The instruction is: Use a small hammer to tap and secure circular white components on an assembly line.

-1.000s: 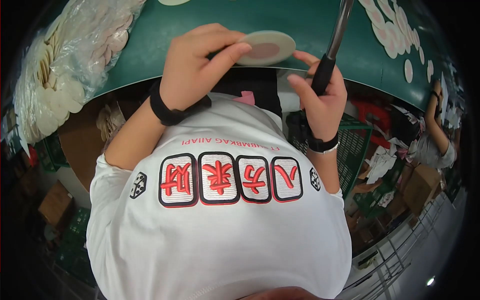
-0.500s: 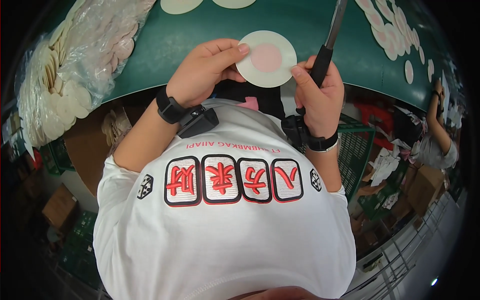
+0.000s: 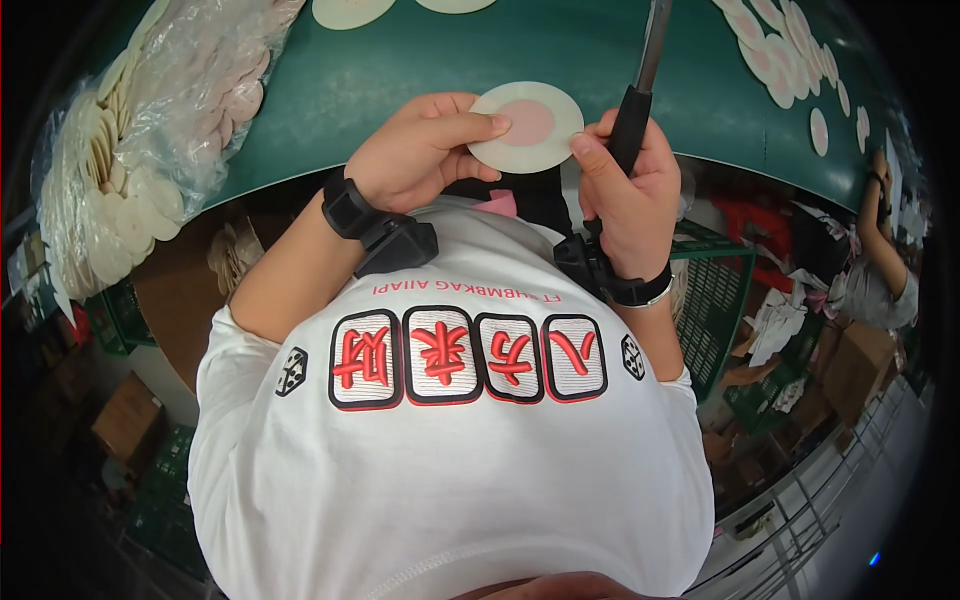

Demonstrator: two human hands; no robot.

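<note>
Just over the near edge of the green table, my left hand [image 3: 425, 150] grips a flat, pale round disc [image 3: 545, 148] with a pink circle in its middle. The left thumb lies on top, its tip at the edge of the pink circle, with fingers beneath. My right hand [image 3: 640, 205] is closed around the black grip of a tool with a long grey metal shaft [image 3: 630, 125]; the shaft runs up out of view, so its kind is unclear. The right thumb and fingertips also meet the disc's right edge.
At the left, a clear plastic bag [image 3: 195, 85] full of similar discs overhangs the green table [image 3: 400, 65]. Two discs [image 3: 352, 9] lie at the far edge. More discs [image 3: 780, 65] are scattered far right, near another person's arm [image 3: 878, 240]. Green crates [image 3: 705, 320] stand below.
The disc has dropped slightly and tilted flatter. My left thumb has slid inward to the pink circle. My right hand and the tool have shifted a little left.
</note>
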